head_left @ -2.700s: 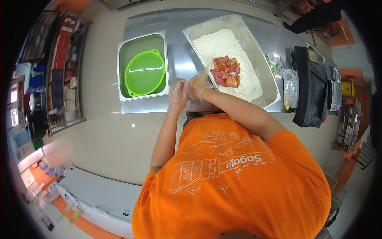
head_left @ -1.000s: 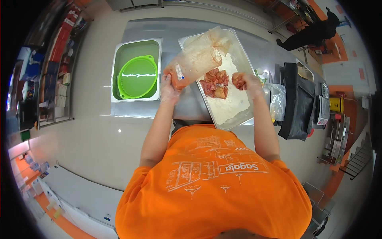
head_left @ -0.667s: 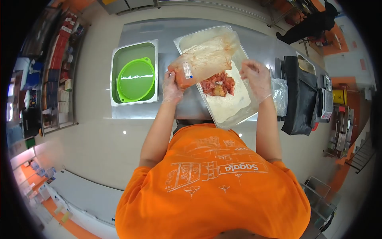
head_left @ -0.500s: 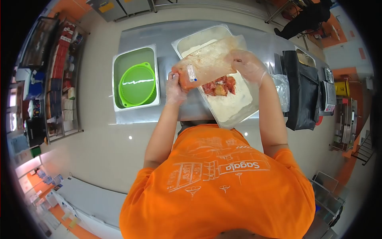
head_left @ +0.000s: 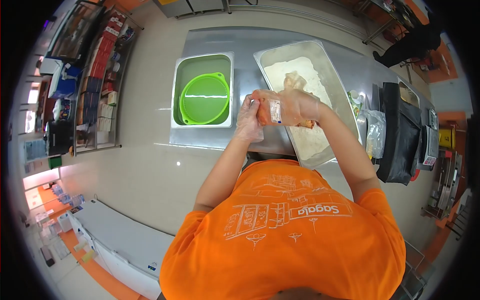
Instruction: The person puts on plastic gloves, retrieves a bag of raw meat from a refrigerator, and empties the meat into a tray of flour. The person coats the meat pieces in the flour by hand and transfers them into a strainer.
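My left hand (head_left: pixel 248 120), in a clear plastic glove, grips the closed end of a clear plastic bag (head_left: pixel 287 111) with reddish residue inside and a white label. My right hand (head_left: pixel 303 106), also gloved, is closed round the bag's other part, its crumpled end sticking up beyond the fingers. Beneath the bag stands a deep metal pan (head_left: pixel 321 49) of white flour (head_left: pixel 312 141). Raw meat pieces (head_left: pixel 307 123) lie on the flour, mostly hidden by my right hand and the bag.
Left of the pan, a metal tray (head_left: pixel 229 117) holds a green round basket (head_left: pixel 205 111). Plastic packets (head_left: pixel 375 132) and a black bag (head_left: pixel 400 145) lie to the right on the steel table (head_left: pixel 245 65). A person in dark clothes (head_left: pixel 410 44) stands beyond the table's far right.
The bag was stretched out between my hands and is now bunched, with my right hand closer to my left. The camera view has shifted, so the table appears further right.
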{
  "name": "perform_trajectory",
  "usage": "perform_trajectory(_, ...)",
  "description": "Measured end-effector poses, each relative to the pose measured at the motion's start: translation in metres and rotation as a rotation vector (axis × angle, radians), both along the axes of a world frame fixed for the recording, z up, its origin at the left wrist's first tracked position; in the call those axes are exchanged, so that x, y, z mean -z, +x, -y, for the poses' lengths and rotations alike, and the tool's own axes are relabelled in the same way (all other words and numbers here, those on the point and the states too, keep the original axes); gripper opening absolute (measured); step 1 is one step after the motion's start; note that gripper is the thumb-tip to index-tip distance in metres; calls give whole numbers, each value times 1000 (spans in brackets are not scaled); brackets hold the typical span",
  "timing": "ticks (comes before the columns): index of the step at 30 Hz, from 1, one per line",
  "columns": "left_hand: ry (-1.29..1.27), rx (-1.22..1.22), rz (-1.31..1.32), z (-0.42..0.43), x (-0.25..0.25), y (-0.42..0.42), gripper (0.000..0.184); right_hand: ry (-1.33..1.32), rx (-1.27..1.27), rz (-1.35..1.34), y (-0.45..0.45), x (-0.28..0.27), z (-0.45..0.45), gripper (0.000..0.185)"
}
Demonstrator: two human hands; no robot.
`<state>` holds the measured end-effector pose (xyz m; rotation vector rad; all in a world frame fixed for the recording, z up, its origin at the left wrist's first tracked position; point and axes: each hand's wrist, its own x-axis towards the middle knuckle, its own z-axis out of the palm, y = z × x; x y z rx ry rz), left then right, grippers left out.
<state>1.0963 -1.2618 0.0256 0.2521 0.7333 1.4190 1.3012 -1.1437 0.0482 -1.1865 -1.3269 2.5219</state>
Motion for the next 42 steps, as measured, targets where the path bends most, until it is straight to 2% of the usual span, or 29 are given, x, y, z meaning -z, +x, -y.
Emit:
perform_trajectory(1, -15, -16, -3, 1, -5, 0, 21, -382, 259, -54, -5, 3, 1, 32)
perform_trajectory(2, -30, -32, -6, 2, -8, 1, 18, -303, 251, -18, -9, 4, 2, 32)
perform_trajectory(5, -27, -73, -18, 2, -4, 5, 19, 319, -76, 128, -27, -18, 19, 32)
perform_trajectory(8, -154, -21, -449, 11, -20, 3, 28, 717, -207, 252, -49, -50, 41, 33)
perform_trajectory(9, -169, -43, -262, 9, -3, 6, 40, 822, -232, 300, -54, -59, 47, 33)
perform_trajectory(11, -15, 33, -102, 3, 12, 7, 40, 1022, -282, 399, -58, -73, 55, 33)
perform_trajectory(13, -119, -15, -121, 0, -10, 18, 32, 1326, -331, 444, -53, -69, 58, 32)
perform_trajectory(15, -122, 76, -238, 0, -15, 19, 38, 1715, -411, 428, -49, -34, 57, 29)
perform_trajectory(16, -120, 106, -302, -1, -16, 19, 42, 1689, -322, 435, -46, -9, 55, 28)
perform_trajectory(17, -104, 98, -265, -2, -18, 15, 37, 1667, -238, 434, -49, 17, 52, 28)
perform_trajectory(19, -54, 48, -214, -6, -10, 15, 32, 1645, -216, 502, -44, 20, 50, 24)
perform_trajectory(22, -58, -35, -105, -12, -7, 17, 19, 1521, -258, 659, -24, -51, 56, 22)
perform_trajectory(24, -61, -50, -81, -12, -5, 18, 15, 1289, -113, 660, -9, -89, 59, 23)
perform_trajectory(26, -36, -27, -126, -12, -1, 13, 16, 1323, 303, 368, 15, -35, 54, 22)
perform_trajectory(28, -82, -51, -71, -14, -3, 13, 19, 673, 529, 321, 13, -86, 62, 24)
perform_trajectory(30, -108, -74, -19, -19, -1, 10, 21, 629, 620, 289, 15, -112, 69, 23)
perform_trajectory(32, -117, -101, 21, -24, 9, 7, 23, 689, 763, 232, 23, -104, 69, 21)
perform_trajectory(34, -85, -145, 67, -32, 13, 0, 24, 858, 953, 137, 32, -77, 63, 20)
perform_trajectory(37, -3, -150, 101, -42, 16, -10, 27, 578, 1142, 79, 54, -77, 64, 20)
perform_trajectory(40, 85, -139, 117, -51, 18, -15, 33, 457, 1284, -21, 69, -62, 65, 20)
perform_trajectory(41, 113, -129, 130, -53, 22, -17, 36, 287, 1221, 114, 80, -50, 69, 19)
perform_trajectory(42, 140, -120, 142, -54, 25, -16, 41, 428, 1111, 289, 98, -10, 73, 18)
